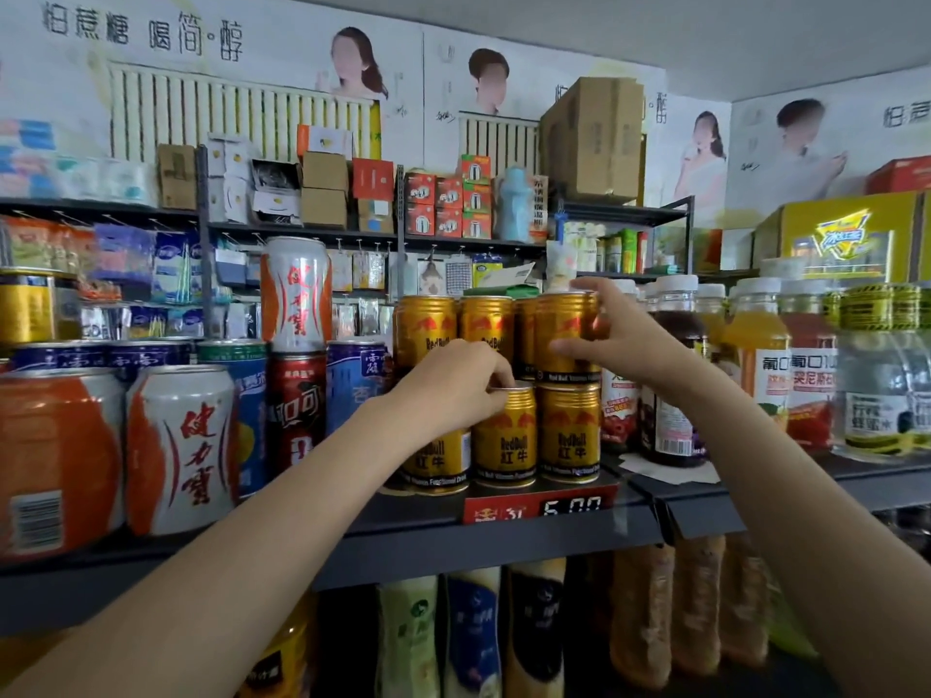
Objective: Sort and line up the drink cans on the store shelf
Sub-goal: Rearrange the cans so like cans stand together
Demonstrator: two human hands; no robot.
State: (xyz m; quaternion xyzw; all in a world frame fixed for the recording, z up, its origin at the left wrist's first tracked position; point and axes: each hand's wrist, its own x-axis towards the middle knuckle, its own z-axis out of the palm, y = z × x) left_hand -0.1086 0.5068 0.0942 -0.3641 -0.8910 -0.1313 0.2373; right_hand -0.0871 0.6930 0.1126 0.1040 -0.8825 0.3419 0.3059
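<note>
Gold Red Bull cans stand two layers high on the dark shelf [504, 541]. My left hand [453, 385] curls over the top rim of a lower-row gold can [504, 440] and grips it. My right hand [619, 335] holds the rightmost upper-row gold can [567, 335], thumb in front and fingers around its far side. That can sits on another lower gold can [569, 435]. Two more upper gold cans [453, 324] stand to the left, and a further lower gold can [438, 460] is partly hidden behind my left wrist.
Left of the gold cans stand a red cola can [297, 410], blue cans [355, 380] and orange-white cans [181, 445], one stacked higher [296, 294]. Bottled drinks [755, 365] fill the shelf on the right. A red price tag [539, 506] hangs on the edge. More bottles stand below.
</note>
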